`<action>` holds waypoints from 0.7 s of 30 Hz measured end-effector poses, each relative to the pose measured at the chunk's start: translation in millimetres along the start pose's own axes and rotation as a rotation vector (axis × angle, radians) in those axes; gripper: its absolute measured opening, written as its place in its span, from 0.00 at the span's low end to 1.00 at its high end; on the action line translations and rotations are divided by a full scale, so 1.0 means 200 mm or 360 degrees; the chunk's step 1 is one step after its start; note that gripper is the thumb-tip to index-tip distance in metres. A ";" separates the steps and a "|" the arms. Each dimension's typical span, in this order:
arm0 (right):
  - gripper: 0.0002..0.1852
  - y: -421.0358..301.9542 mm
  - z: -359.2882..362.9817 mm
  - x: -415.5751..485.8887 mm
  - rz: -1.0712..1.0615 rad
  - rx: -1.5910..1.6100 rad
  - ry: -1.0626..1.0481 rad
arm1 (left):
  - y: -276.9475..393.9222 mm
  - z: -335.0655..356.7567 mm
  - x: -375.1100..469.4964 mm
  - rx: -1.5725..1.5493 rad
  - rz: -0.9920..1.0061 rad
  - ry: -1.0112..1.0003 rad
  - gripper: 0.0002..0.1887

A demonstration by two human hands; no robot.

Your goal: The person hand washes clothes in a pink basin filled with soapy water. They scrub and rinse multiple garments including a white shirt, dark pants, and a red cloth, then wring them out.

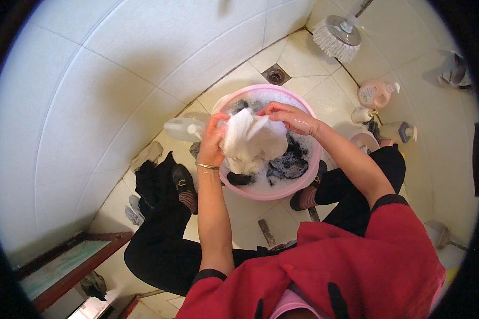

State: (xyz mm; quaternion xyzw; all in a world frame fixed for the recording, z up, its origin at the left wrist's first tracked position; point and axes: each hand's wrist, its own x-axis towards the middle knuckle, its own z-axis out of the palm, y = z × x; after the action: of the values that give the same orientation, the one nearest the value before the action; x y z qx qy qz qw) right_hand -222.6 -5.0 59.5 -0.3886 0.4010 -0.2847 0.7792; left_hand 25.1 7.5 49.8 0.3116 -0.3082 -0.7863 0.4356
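Between my two hands is a wet, bunched white cloth (255, 137), held over a pink plastic basin (269, 196). My left hand (214, 137) grips its left side, fingers curled over the edge. The thumb and fingers of my right hand (289, 117) pinch the cloth's upper right part. Sudsy water (265, 183) fills the basin. Dark wet fabric (289, 164) floats in the suds on the right, and a black piece (239, 178) lies near the front left. The cloth hides the middle of the basin.
Left of the basin lies a translucent plastic jug (179, 128). A floor drain (276, 74) sits beyond it. A mop (339, 36) leans at the back right corner. Along the right wall stand a pink pump bottle (375, 94) and a small bucket (363, 139). Dark clothes (151, 183) lie beside my left foot.
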 end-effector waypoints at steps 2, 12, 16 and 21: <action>0.05 0.03 -0.01 0.01 0.0124 0.0138 0.0040 | -0.06 0.00 0.01 0.0330 -0.0320 0.0045 0.14; 0.25 0.02 -0.05 -0.04 0.0164 -0.0674 -0.0121 | -0.14 0.02 0.02 0.0464 -0.0293 -0.0079 0.17; 0.23 0.09 0.00 -0.02 -0.0107 -0.1483 -0.0419 | -0.01 0.12 0.01 -0.0182 -0.0073 -0.0073 0.15; 0.12 0.15 -0.05 -0.02 -0.0090 -0.2311 -0.0056 | 0.08 0.16 -0.04 -0.0569 0.0273 -0.0151 0.09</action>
State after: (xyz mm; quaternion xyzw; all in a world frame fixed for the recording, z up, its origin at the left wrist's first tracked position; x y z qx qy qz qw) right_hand -228.8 9.7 31.9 -0.8226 0.4661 0.0394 0.3234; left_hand 11.5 13.8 83.2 0.1645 -0.2094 -0.8023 0.5342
